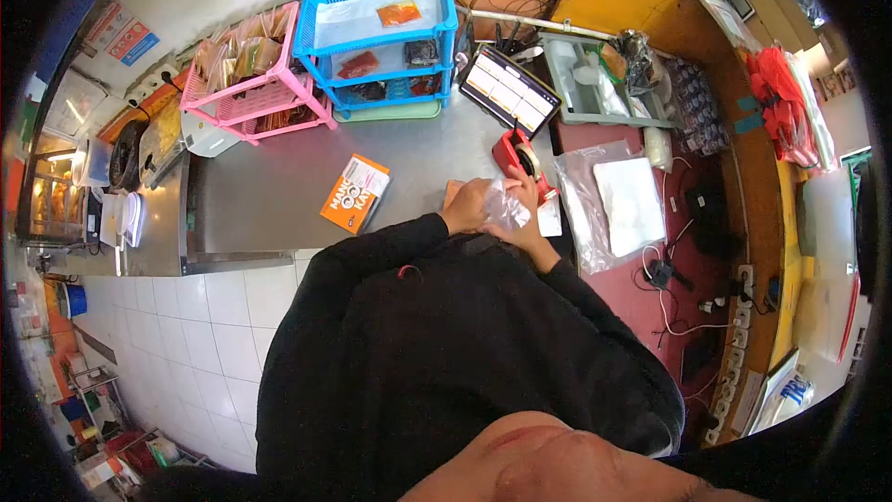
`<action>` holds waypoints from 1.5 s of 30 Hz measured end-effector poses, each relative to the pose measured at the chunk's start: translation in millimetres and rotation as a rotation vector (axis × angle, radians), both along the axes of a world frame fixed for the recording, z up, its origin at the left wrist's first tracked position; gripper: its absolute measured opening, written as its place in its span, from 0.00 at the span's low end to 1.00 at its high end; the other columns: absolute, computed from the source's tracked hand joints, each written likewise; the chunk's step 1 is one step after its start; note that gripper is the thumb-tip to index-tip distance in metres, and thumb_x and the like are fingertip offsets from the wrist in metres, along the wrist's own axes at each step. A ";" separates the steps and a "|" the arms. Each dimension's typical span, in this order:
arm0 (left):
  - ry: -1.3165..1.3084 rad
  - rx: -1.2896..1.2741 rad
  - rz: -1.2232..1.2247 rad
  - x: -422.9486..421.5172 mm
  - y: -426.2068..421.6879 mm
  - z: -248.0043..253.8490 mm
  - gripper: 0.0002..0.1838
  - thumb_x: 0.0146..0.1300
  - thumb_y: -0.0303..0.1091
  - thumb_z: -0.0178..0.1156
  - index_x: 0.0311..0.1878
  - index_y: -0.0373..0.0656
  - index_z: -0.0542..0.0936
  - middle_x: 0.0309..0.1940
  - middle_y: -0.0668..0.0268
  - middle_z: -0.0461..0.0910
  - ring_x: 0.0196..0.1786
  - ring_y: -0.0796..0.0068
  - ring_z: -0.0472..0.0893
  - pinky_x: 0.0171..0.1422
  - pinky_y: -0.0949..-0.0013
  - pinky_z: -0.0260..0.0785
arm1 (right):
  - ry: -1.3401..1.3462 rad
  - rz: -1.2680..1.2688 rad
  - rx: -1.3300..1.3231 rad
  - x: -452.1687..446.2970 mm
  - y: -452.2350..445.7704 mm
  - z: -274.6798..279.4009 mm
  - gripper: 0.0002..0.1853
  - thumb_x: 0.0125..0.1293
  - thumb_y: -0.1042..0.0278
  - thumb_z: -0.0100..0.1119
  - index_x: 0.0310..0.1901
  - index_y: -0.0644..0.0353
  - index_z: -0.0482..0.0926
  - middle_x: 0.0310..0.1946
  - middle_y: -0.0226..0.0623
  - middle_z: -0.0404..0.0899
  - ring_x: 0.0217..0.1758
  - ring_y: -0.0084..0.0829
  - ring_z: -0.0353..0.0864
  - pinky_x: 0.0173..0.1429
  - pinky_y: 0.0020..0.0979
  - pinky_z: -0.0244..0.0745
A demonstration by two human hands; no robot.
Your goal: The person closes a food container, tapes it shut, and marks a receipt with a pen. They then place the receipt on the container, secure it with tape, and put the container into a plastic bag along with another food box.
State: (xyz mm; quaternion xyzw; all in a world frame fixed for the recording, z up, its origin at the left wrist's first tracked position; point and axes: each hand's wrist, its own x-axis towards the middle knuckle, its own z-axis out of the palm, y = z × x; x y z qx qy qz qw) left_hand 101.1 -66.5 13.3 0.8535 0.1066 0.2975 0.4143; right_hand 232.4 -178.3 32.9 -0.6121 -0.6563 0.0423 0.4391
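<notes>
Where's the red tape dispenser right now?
In the head view, right of centre, the red tape dispenser stands on the tabletop between the black-framed tablet screen and the person's right hand.

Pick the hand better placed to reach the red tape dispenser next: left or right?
Probably the right hand: it is close beside the red tape dispenser. The left hand sits farther off, across the clear plastic.

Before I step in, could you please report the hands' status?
Left hand, right hand: both on clear plastic. Plastic crumpled between them. Red tape dispenser close ahead.
</notes>
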 end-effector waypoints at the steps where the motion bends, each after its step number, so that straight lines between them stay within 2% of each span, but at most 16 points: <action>1: -0.003 0.010 0.007 -3.6 1.1 8.7 0.15 0.51 0.34 0.59 0.42 0.40 0.76 0.31 0.52 0.76 0.37 0.49 0.75 0.43 0.55 0.65 | -0.003 0.007 0.010 -6.1 2.5 -4.7 0.43 0.37 0.45 0.75 0.56 0.55 0.69 0.63 0.50 0.58 0.66 0.51 0.57 0.66 0.49 0.51; 3: -0.008 0.001 0.027 -14.4 -2.5 22.0 0.18 0.48 0.36 0.61 0.43 0.38 0.76 0.32 0.52 0.75 0.38 0.48 0.74 0.44 0.55 0.65 | 0.453 -0.070 0.175 -17.6 7.1 -33.4 0.40 0.38 0.49 0.75 0.54 0.56 0.70 0.61 0.49 0.60 0.64 0.50 0.58 0.65 0.48 0.52; 7: -0.151 0.245 -0.093 8.3 2.7 -9.7 0.19 0.52 0.40 0.59 0.49 0.46 0.78 0.39 0.59 0.77 0.47 0.59 0.75 0.53 0.58 0.61 | -0.310 -0.088 -0.147 -3.8 9.8 -35.0 0.38 0.39 0.48 0.69 0.51 0.62 0.70 0.63 0.48 0.59 0.67 0.45 0.56 0.66 0.46 0.52; 8: -0.024 0.406 -0.145 13.1 4.4 -11.7 0.20 0.52 0.42 0.59 0.49 0.50 0.77 0.44 0.63 0.76 0.52 0.63 0.73 0.54 0.60 0.59 | -0.338 -0.035 -0.101 -3.7 16.1 -38.6 0.30 0.49 0.46 0.62 0.47 0.62 0.73 0.58 0.51 0.67 0.62 0.42 0.65 0.59 0.42 0.62; 11: 0.039 0.596 -0.220 26.1 2.9 9.6 0.20 0.55 0.45 0.58 0.51 0.53 0.76 0.45 0.65 0.76 0.50 0.66 0.73 0.54 0.63 0.57 | -0.302 -0.059 -0.203 -13.7 22.4 -11.8 0.28 0.50 0.47 0.61 0.45 0.62 0.74 0.56 0.51 0.68 0.60 0.43 0.66 0.58 0.42 0.63; 15: -0.028 0.471 -0.275 39.4 -0.2 45.5 0.19 0.60 0.52 0.54 0.50 0.55 0.75 0.37 0.72 0.74 0.42 0.72 0.73 0.46 0.67 0.56 | -0.228 -0.073 -0.453 -4.5 7.3 20.3 0.24 0.53 0.47 0.58 0.41 0.62 0.75 0.51 0.51 0.70 0.56 0.44 0.69 0.56 0.43 0.64; 20: 0.149 0.517 -0.285 30.0 -2.7 75.6 0.20 0.62 0.52 0.53 0.53 0.53 0.74 0.45 0.68 0.75 0.46 0.68 0.72 0.53 0.64 0.57 | -0.128 -0.117 -0.761 -14.6 30.6 63.9 0.21 0.56 0.48 0.55 0.37 0.61 0.76 0.46 0.51 0.73 0.51 0.46 0.72 0.53 0.44 0.66; 24: -0.282 0.262 0.170 -16.8 42.3 107.1 0.23 0.64 0.51 0.53 0.52 0.43 0.73 0.46 0.59 0.74 0.51 0.60 0.72 0.57 0.61 0.61 | -0.044 -0.141 -1.006 -9.9 43.9 98.8 0.20 0.59 0.48 0.53 0.34 0.61 0.77 0.42 0.51 0.76 0.48 0.48 0.74 0.50 0.45 0.68; 26: -0.310 -0.232 0.482 -42.1 72.6 94.5 0.21 0.67 0.48 0.49 0.53 0.41 0.73 0.46 0.61 0.75 0.50 0.66 0.73 0.55 0.66 0.62 | -0.309 -0.022 -0.184 10.2 15.5 135.8 0.19 0.62 0.54 0.50 0.22 0.61 0.72 0.24 0.47 0.72 0.30 0.47 0.72 0.35 0.46 0.64; 28: -0.217 -0.814 0.584 -58.0 110.7 77.3 0.27 0.64 0.54 0.51 0.55 0.41 0.71 0.46 0.64 0.76 0.45 0.72 0.73 0.53 0.71 0.63 | -0.188 0.314 0.216 23.4 10.9 209.3 0.15 0.56 0.65 0.59 0.19 0.61 0.65 0.20 0.39 0.64 0.24 0.40 0.64 0.28 0.37 0.58; 31: -0.314 -0.699 0.498 -16.5 114.8 95.9 0.27 0.64 0.54 0.51 0.56 0.42 0.71 0.48 0.64 0.75 0.49 0.72 0.71 0.56 0.68 0.61 | -0.359 0.553 0.722 31.9 18.3 287.3 0.20 0.62 0.53 0.57 0.25 0.63 0.70 0.24 0.39 0.68 0.30 0.40 0.69 0.29 0.41 0.71; 34: -0.475 -0.539 0.413 -19.9 56.0 99.9 0.28 0.63 0.55 0.50 0.57 0.45 0.70 0.51 0.63 0.74 0.55 0.71 0.67 0.61 0.64 0.58 | -0.453 -0.020 1.555 5.5 61.1 327.2 0.25 0.70 0.43 0.40 0.22 0.54 0.63 0.22 0.30 0.58 0.32 0.31 0.59 0.22 0.32 0.69; 37: -0.626 -0.374 0.338 37.3 48.8 117.0 0.28 0.63 0.56 0.50 0.59 0.47 0.69 0.55 0.62 0.73 0.62 0.70 0.63 0.65 0.59 0.55 | -0.766 0.026 1.408 23.4 59.2 368.3 0.22 0.70 0.49 0.42 0.23 0.56 0.67 0.21 0.31 0.59 0.29 0.31 0.60 0.22 0.32 0.60; 40: -0.757 -0.206 0.260 24.7 42.8 122.8 0.29 0.63 0.57 0.49 0.60 0.49 0.69 0.58 0.61 0.72 0.68 0.69 0.60 0.70 0.54 0.52 | -0.938 -0.155 0.399 21.5 26.0 404.3 0.15 0.63 0.59 0.52 0.26 0.63 0.75 0.20 0.41 0.70 0.22 0.40 0.67 0.28 0.34 0.64; 42: -0.797 -0.135 0.227 21.7 52.8 129.4 0.29 0.63 0.58 0.49 0.61 0.50 0.69 0.59 0.61 0.71 0.70 0.69 0.58 0.71 0.53 0.51 | -0.924 -0.089 0.370 25.9 36.1 407.5 0.12 0.63 0.62 0.52 0.33 0.63 0.77 0.24 0.42 0.73 0.26 0.42 0.70 0.30 0.34 0.66; 45: -0.484 0.677 0.314 -17.4 66.3 128.9 0.29 0.61 0.57 0.51 0.62 0.53 0.68 0.61 0.62 0.70 0.72 0.70 0.54 0.73 0.47 0.43 | -0.488 0.256 0.183 49.9 45.2 394.6 0.15 0.61 0.72 0.54 0.49 0.60 0.79 0.34 0.45 0.79 0.36 0.45 0.77 0.37 0.36 0.70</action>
